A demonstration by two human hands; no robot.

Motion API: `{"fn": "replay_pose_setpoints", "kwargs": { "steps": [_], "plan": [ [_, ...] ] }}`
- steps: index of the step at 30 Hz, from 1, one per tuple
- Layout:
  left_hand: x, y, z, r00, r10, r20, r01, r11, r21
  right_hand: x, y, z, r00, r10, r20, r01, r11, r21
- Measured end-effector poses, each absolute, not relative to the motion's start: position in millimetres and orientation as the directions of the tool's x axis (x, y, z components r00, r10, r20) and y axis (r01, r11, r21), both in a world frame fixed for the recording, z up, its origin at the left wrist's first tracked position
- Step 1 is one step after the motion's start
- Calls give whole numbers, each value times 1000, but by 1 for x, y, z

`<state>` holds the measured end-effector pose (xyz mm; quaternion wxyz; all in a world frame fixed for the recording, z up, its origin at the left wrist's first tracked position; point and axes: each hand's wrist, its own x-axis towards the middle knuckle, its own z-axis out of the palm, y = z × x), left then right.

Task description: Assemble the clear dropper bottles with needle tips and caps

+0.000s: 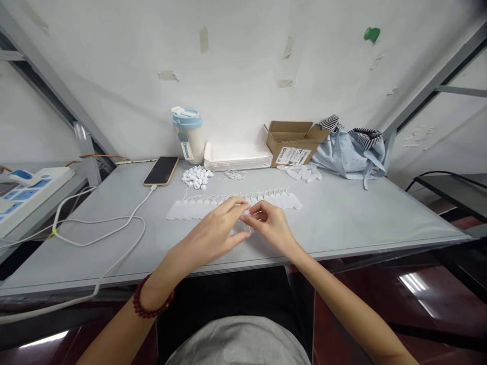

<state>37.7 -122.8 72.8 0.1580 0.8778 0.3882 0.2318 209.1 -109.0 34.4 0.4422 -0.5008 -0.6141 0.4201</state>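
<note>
Over the front middle of the table my left hand (218, 228) curls its thumb and fingers around a small translucent white piece (246, 227). From the other side my right hand (268, 220) pinches at the top of the same piece, thumb against forefinger. The fingers hide most of it. Just behind the hands lies a long row of similar white tags (190, 209), laid side by side with thin white loops pointing away from me.
Behind the row sit a pile of small white parts (197, 176), loose white loops (236, 175) and loose white pieces (304, 173). Further back stand a cup (189, 137), a white stack (239, 156), an open cardboard box (291, 144) and a blue cloth bag (346, 154). A phone (161, 171) charges on a white cable (131, 218).
</note>
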Motion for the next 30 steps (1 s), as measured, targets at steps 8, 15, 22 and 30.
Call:
{"fn": "replay_pose_setpoints", "kwargs": {
  "steps": [8,15,22,30],
  "plan": [
    [49,-123,64,589,717,372,673,-691,265,207,-109,32,-68,994,89,125,97,-987],
    [29,-117,83,576,803,154,630,-557,541,224,-104,47,-175,976,129,74,144,-987],
    [20,-113,76,652,758,-27,641,-532,553,240,-99,57,-45,980,194,82,198,-977],
    [38,-126,67,659,752,-33,692,-588,419,243,-98,61,-33,972,233,88,235,-968]
  ]
}}
